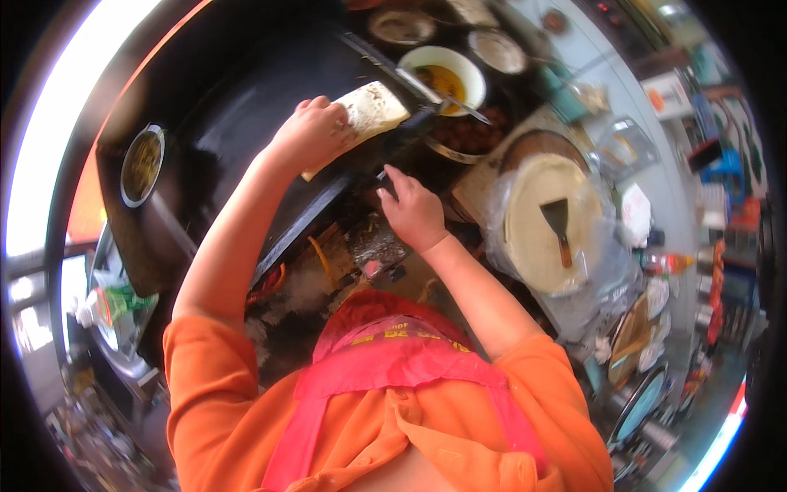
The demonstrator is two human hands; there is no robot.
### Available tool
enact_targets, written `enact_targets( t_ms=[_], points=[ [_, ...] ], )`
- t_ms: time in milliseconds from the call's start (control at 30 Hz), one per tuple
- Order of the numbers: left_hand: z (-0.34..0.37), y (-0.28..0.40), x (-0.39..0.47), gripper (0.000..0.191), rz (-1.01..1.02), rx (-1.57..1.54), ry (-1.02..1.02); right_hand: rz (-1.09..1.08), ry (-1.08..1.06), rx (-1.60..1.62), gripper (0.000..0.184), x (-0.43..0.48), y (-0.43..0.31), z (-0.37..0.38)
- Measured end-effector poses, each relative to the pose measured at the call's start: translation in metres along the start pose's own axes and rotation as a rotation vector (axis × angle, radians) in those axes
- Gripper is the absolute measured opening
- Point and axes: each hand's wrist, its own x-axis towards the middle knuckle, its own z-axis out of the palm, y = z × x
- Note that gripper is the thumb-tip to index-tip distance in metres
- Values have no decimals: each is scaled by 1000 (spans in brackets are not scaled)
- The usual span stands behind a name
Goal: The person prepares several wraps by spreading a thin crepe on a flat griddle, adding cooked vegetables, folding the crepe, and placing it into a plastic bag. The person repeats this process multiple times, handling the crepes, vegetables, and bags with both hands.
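My left hand rests on a long, folded, browned flatbread on the dark griddle; its fingers touch the bread's upper side. Below and right of the bread, my right hand is at the griddle's near edge. Its thumb and index finger are around a small dark item that I cannot make out. A white bowl of yellow-brown liquid stands beyond the bread, with a metal utensil lying across its rim.
At the right, a scraper with a wooden handle lies on a stack of round flatbreads in clear plastic. A pot of reddish-brown pieces sits behind it. A metal bowl of greenish food stands at the left.
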Motion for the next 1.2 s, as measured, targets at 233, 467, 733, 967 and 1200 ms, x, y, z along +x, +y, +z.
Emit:
enact_targets(
  t_ms=[233,467,733,967,1200],
  points=[
    [-28,171,-36,12,404,-136,396,30,202,16,45,-99,18,-120],
    [69,315,-98,30,470,-855,280,299,481,-129,47,-311,56,-251],
    [195,543,-151,24,537,-834,-272,711,756,-437,42,-599,73,-371],
    [270,718,-149,20,762,-751,-490,1061,918,-498,41,-749,89,-451],
    [360,897,-150,23,1123,-538,-521,1150,1039,-614,38,-845,149,-552]
  ],
)
